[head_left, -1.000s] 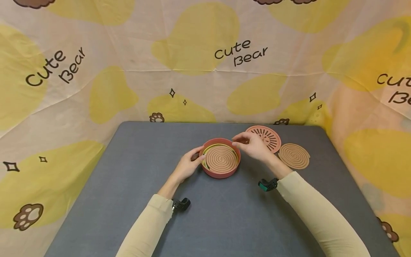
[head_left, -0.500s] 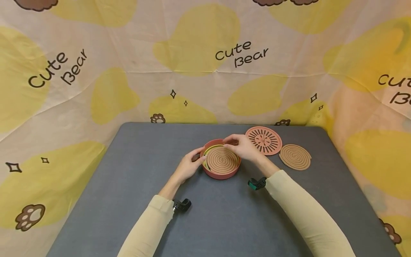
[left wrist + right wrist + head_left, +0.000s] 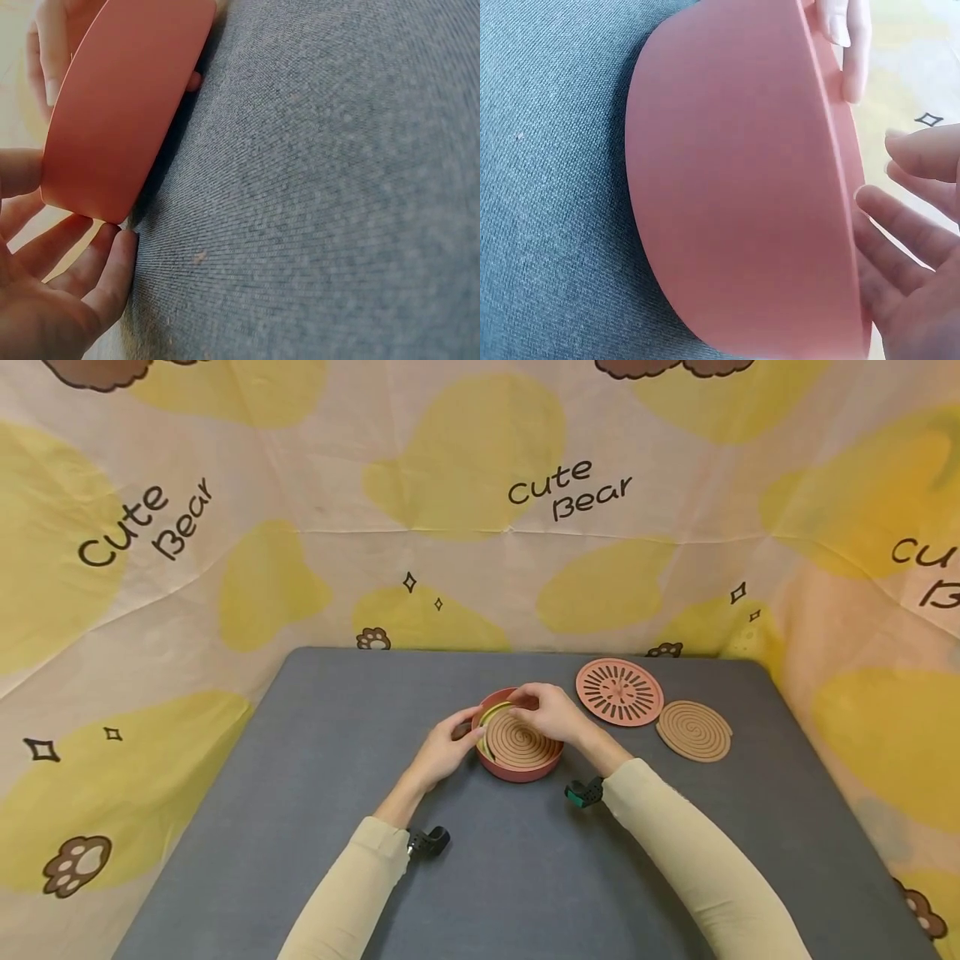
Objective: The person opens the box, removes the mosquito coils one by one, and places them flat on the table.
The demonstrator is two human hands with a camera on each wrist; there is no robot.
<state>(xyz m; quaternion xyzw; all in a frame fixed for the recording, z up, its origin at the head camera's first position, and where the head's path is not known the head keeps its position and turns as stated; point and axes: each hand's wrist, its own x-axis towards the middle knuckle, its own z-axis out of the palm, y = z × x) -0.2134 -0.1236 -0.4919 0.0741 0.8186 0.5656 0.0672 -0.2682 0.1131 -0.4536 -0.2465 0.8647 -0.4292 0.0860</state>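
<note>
A round red mosquito coil holder stands on the table in the head view. A brown mosquito coil lies in it, with a yellow-green band showing along the left inner edge. My left hand grips the holder's left side, thumb at the rim and other fingers against the outer wall. Over the far right rim reaches my right hand, fingers loosely bent above the coil. In the right wrist view, its thumb and fingertips stand apart with nothing between them. The coil's far right part is hidden under this hand.
The slotted pink lid lies flat behind and right of the holder. Beside it, a second mosquito coil rests on the grey table. A patterned cloth hangs behind the table. Each wrist carries a dark camera band.
My right hand has moved left from the holder's right rim to over its inside, uncovering the lid. The left hand keeps its hold, and the coil stays in the holder.
</note>
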